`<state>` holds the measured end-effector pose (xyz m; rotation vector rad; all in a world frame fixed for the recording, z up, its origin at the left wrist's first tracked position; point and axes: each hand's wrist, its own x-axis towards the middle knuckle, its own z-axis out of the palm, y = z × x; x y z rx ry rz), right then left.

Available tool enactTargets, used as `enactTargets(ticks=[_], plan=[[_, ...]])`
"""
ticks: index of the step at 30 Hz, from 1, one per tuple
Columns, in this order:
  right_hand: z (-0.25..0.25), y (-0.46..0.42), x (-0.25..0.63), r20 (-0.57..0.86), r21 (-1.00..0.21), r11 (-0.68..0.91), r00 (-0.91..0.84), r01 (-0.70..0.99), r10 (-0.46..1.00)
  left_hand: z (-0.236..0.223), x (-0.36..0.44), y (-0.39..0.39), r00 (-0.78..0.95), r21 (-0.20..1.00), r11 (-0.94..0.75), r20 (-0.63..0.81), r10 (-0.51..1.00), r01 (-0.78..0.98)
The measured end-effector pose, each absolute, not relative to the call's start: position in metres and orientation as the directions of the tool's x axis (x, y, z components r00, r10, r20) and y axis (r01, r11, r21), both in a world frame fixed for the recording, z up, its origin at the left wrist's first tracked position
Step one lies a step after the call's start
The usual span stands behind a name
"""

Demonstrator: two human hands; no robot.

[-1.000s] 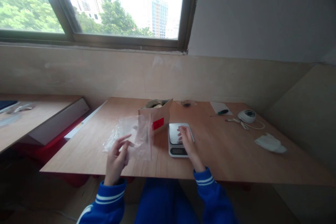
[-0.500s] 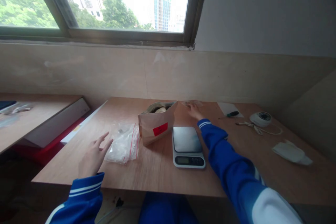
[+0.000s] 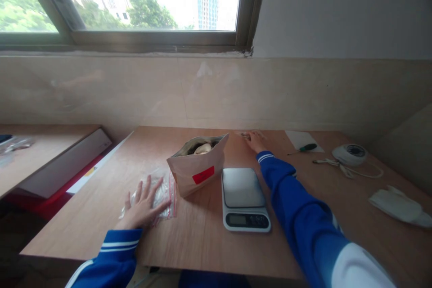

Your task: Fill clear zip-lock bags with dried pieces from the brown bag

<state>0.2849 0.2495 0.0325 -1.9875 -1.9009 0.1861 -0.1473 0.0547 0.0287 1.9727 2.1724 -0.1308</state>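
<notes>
My left hand (image 3: 143,204) lies flat with fingers spread on clear plastic zip bags (image 3: 164,193) with red seal lines. At the table's far edge, my right hand (image 3: 255,141) is at a small crinkled piece of clear plastic (image 3: 243,134). Its fingers are bent together there, and what they grip is too small to make out. Between the hands stands an open brown paper pouch (image 3: 184,177) with a red label; pale, rounded pieces (image 3: 203,148) show in its mouth. Right of the pouch is a white kitchen scale (image 3: 245,189) with a bare metal plate.
On the right of the wooden table (image 3: 199,238) are a screwdriver (image 3: 308,147) on white paper (image 3: 297,137), a white dome camera (image 3: 349,154) with its cable, and a white cloth-like item (image 3: 400,204). A second table (image 3: 50,144) stands at the left.
My left hand has come down from above the table onto the plastic bags, fingers spreading. My right hand stays at the far edge, its fingers drawn in more. The view has shifted slightly.
</notes>
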Motion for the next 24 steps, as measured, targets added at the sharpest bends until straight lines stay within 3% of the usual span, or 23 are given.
enactTargets(ticks=[5,8,10,14,17,19,20,22,24], plan=[[0.056,0.201,0.318,0.113,-0.532,0.07,-0.012,0.844,0.994,0.029,-0.148,0.052,-0.063,0.118,0.093,-0.235,0.97,0.989],[0.071,0.146,0.346,0.179,-0.614,0.096,0.02,0.784,0.984,0.036,-0.149,0.053,-0.084,0.166,0.095,-0.068,0.994,0.982],[0.084,0.103,0.359,0.287,-0.74,0.118,0.153,0.662,0.946,0.05,-0.15,0.054,-0.093,0.229,0.065,0.118,0.989,0.971],[0.11,0.014,0.354,0.357,-0.895,0.174,0.428,0.41,0.83,0.094,-0.134,0.036,-0.134,0.483,-0.124,0.465,0.875,0.867],[0.113,-0.037,0.325,0.248,-0.969,0.203,0.627,0.143,0.738,0.117,-0.091,-0.002,-0.434,0.8,-0.17,0.476,0.765,0.576],[0.102,-0.058,0.302,0.139,-0.977,0.214,0.681,-0.026,0.719,0.119,-0.049,-0.031,-0.516,0.903,-0.273,0.416,0.749,0.333],[0.095,-0.064,0.29,0.073,-0.97,0.213,0.691,-0.118,0.719,0.117,-0.026,-0.044,-0.463,0.922,-0.293,0.381,0.8,0.253],[0.082,-0.072,0.267,-0.082,-0.931,0.178,0.658,-0.318,0.749,0.109,0.015,-0.063,-0.159,0.949,-0.249,0.28,0.947,0.191],[0.074,-0.075,0.247,-0.197,-0.882,0.1,0.554,-0.46,0.809,0.103,0.043,-0.073,0.062,0.96,-0.224,0.217,0.974,0.167]])
